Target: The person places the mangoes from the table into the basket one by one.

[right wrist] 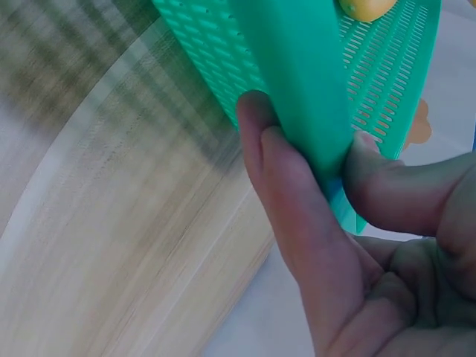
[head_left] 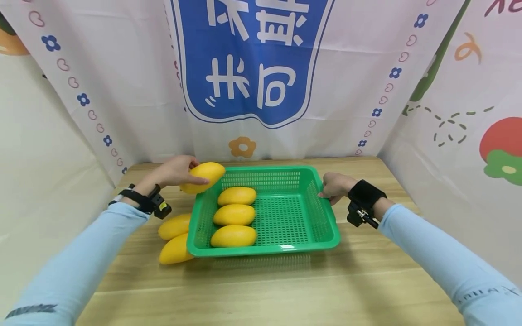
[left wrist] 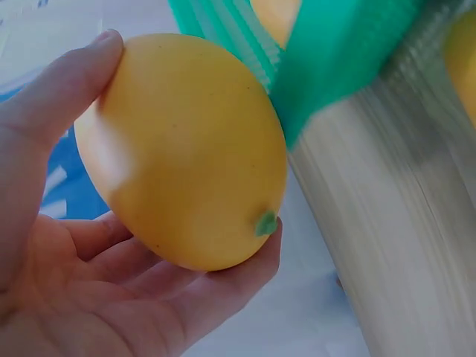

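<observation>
A yellow mango [head_left: 209,172] with a green stem nub is gripped by my left hand [head_left: 178,171], thumb on one side and fingers beneath, at the upper left corner of a green plastic basket [head_left: 285,248]. In the left wrist view the held mango [left wrist: 186,149] fills the palm, close to the basket wall [left wrist: 320,67]. My right hand [head_left: 336,185] pinches the basket's right rim; the right wrist view has the thumb inside and fingers outside the rim [right wrist: 297,82]. Inside the basket, three mangoes [head_left: 234,214] lie stacked in a column along its left side.
Two more mangoes [head_left: 175,248] lie on the wooden table [head_left: 261,294] just left of the basket, partly hidden by its rim. A printed white cloth [head_left: 142,90] hangs behind the table, with more cloth at both sides.
</observation>
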The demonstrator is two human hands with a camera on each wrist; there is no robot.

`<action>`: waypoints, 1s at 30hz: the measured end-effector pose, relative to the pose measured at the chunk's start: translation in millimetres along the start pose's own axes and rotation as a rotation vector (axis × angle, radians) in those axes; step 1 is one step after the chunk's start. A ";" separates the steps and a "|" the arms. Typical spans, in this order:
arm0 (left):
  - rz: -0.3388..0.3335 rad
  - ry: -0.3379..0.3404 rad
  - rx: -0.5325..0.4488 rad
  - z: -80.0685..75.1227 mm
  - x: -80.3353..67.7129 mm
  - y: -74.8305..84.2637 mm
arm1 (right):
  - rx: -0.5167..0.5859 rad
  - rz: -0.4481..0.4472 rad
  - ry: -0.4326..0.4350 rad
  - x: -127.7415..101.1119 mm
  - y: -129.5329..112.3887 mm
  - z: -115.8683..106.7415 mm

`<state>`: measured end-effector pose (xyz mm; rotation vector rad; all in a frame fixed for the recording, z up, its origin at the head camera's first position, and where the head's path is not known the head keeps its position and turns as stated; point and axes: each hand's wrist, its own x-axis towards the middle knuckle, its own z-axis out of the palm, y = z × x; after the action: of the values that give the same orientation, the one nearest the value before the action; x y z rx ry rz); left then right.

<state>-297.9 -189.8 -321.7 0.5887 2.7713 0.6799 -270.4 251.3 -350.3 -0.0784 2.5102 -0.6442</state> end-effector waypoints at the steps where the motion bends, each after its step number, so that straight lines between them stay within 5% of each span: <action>1: 0.009 -0.004 0.003 1.6 2.3 3.4 | 0.000 0.001 0.000 0.4 -0.4 0.0; 24: 0.227 -0.095 0.072 39.7 66.5 79.1 | 0.002 0.016 0.004 -0.2 1.0 -1.2; 30: 0.239 -0.106 0.046 51.8 81.4 94.4 | 0.012 0.020 -0.001 1.6 -0.2 -1.3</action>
<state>-323.9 -57.6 -330.8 0.9487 2.6492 0.6139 -272.5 251.4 -350.1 -0.0489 2.5025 -0.6511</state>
